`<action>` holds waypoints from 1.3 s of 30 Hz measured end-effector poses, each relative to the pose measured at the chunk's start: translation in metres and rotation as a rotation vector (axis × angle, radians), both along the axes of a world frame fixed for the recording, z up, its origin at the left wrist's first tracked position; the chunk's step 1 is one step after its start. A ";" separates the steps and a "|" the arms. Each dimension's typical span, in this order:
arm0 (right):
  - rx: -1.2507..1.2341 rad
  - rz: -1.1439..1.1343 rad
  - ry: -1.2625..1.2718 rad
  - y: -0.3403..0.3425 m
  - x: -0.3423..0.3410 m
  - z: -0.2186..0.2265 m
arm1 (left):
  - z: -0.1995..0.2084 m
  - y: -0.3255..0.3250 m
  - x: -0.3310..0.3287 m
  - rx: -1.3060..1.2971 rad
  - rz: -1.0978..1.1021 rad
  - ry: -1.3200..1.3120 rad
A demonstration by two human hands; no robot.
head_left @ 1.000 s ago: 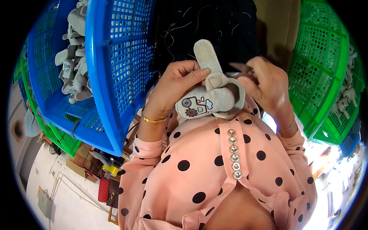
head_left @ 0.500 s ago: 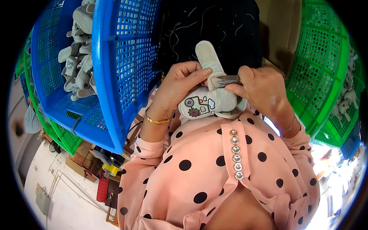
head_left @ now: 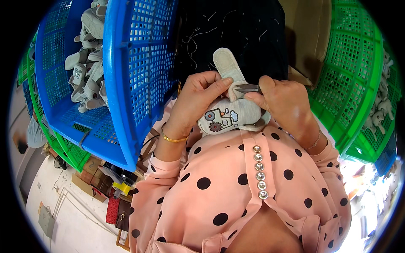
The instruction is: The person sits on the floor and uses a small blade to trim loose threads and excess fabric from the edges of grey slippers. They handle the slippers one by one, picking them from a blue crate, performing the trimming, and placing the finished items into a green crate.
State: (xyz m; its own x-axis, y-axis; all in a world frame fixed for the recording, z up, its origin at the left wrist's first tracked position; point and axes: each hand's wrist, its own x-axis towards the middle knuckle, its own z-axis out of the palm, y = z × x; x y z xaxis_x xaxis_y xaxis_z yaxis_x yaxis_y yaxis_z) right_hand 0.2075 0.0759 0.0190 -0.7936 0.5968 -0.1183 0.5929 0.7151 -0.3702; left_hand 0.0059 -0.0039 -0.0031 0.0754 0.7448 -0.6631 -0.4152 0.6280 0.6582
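My left hand (head_left: 196,99) grips a small pale grey child's shoe (head_left: 251,110) between thumb and fingers, near the base of its raised strap (head_left: 226,63). The shoe has a colourful vehicle design with gear-like wheels and rests against the front of my polka-dot blouse. Closed around a pair of metal thread snips (head_left: 248,88), my right hand (head_left: 287,99) holds their pointed blades at the fabric fold where the strap meets the shoe. The snips' handles are hidden in my palm.
A blue plastic crate (head_left: 116,84) at the left holds several similar shoes (head_left: 90,76). Green crates (head_left: 344,80) stand at the right, with more pale pieces (head_left: 382,111) beyond. Loose threads (head_left: 192,40) lie on dark cloth (head_left: 249,50) in front of me, beside brown cardboard (head_left: 306,38).
The shoe and its strap have shifted slightly. My right hand has moved a little left, and the snips' blades lie slightly further left on the fold. Both grips stay the same.
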 end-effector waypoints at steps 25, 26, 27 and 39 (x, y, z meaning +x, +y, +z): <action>-0.011 0.039 0.074 0.007 -0.001 -0.009 | -0.002 0.002 0.000 -0.062 0.027 -0.044; -0.023 0.039 0.057 0.008 0.000 -0.008 | -0.001 0.002 0.000 -0.065 0.031 -0.051; -0.035 0.038 0.040 0.009 0.001 -0.006 | -0.002 0.002 -0.001 -0.069 0.027 -0.048; -0.077 0.028 0.002 0.007 -0.002 -0.004 | -0.001 0.002 0.001 -0.069 0.014 -0.019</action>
State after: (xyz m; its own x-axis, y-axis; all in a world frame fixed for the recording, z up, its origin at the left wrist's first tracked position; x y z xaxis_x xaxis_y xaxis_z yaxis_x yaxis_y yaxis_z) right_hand 0.2059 0.0824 0.0145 -0.8100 0.5637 -0.1615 0.5724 0.7005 -0.4262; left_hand 0.0066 -0.0014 -0.0042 0.0779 0.6981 -0.7118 -0.4360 0.6659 0.6054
